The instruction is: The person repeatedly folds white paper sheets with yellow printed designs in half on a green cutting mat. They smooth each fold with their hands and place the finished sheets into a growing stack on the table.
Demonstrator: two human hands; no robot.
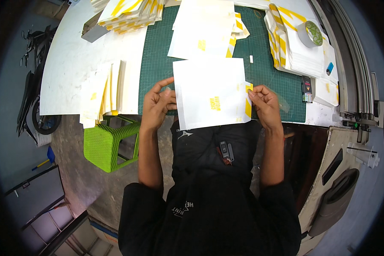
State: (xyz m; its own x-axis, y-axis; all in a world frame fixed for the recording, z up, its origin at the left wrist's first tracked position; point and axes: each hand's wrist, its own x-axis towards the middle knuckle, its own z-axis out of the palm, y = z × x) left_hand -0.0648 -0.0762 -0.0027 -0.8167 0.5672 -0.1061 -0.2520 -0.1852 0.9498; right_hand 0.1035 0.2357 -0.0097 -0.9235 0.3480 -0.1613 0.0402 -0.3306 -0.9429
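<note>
Counter carries green cutting mat. White packet lies on mat's near edge, overhanging toward you, roughly square, no clear long axis, yellow-striped side facing right. Your left hand curls beside left edge, fingers together, grip uncertain. Your right hand pinches striped flap. Keep edges aligned, press flap flat.

The light is bright and even from above, with soft, weak shadows. The white table glares slightly. Straight edges bend near the dark round rim, and the corners are black.
</note>
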